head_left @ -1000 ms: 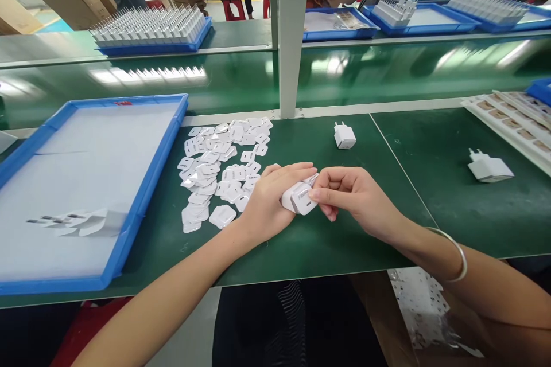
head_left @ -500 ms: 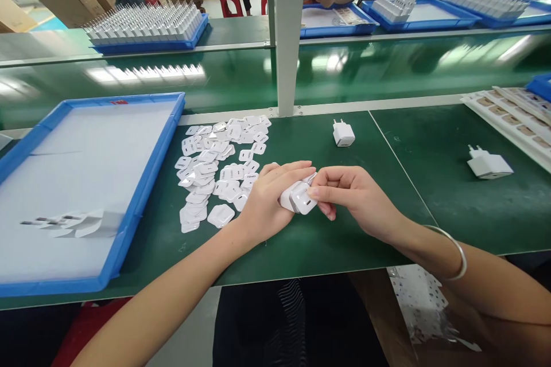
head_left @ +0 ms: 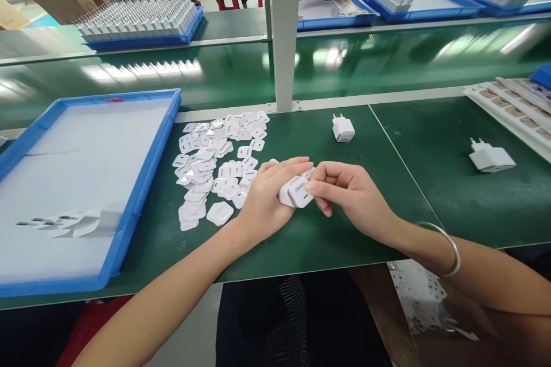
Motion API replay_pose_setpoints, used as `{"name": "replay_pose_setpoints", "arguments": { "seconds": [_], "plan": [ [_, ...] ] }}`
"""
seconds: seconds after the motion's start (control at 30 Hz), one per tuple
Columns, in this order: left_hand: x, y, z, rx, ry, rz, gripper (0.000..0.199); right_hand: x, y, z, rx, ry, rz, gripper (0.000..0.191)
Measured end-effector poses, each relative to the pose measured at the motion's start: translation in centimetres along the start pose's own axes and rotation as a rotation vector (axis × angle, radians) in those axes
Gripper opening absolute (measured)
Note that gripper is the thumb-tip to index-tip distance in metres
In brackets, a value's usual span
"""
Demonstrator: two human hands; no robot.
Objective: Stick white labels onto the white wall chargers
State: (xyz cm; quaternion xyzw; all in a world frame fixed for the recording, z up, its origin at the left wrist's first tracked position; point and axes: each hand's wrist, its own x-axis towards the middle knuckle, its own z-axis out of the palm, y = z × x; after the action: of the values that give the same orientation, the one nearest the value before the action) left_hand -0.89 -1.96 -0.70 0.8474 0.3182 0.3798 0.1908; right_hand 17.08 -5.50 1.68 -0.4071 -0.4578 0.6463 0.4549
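Head view: left fingers [head_left: 289, 169] still clasp the charger [head_left: 297, 195], right fingers [head_left: 329, 190] pinch its edge, lettering [head_left: 300, 187] now clearer.

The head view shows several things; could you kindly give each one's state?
Left hand, wrapped around the held charger
Held charger, slotted face showing
Right hand, pinched at that charger's corner
White plates, loosely scattered, many overlapping
Far charger, prongs pointing away
Rightmost charger, lying on the table, prongs exposed
Left blue tray, lying flat
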Motion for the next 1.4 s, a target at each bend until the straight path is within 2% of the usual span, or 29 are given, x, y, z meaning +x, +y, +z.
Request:
{"name": "replay_pose_setpoints", "arguments": {
  "seconds": [0.63,1.07,1.4],
  "plan": [
    [0.1,0.4,-0.1,-0.051,-0.006,-0.069,0.027,-0.1,0.3,0.3,-0.36,0.085,-0.269,0.029],
    [0.0,0.4,0.2,-0.097,0.004,-0.125,0.027,-0.2,1.2,0.3,-0.629,0.156,-0.367,0.027],
    [0.0,0.5,0.3,-0.182,-0.007,-0.208,0.027,-0.2,1.7,0.3,-0.692,0.144,-0.397,0.027]
  ]
}}
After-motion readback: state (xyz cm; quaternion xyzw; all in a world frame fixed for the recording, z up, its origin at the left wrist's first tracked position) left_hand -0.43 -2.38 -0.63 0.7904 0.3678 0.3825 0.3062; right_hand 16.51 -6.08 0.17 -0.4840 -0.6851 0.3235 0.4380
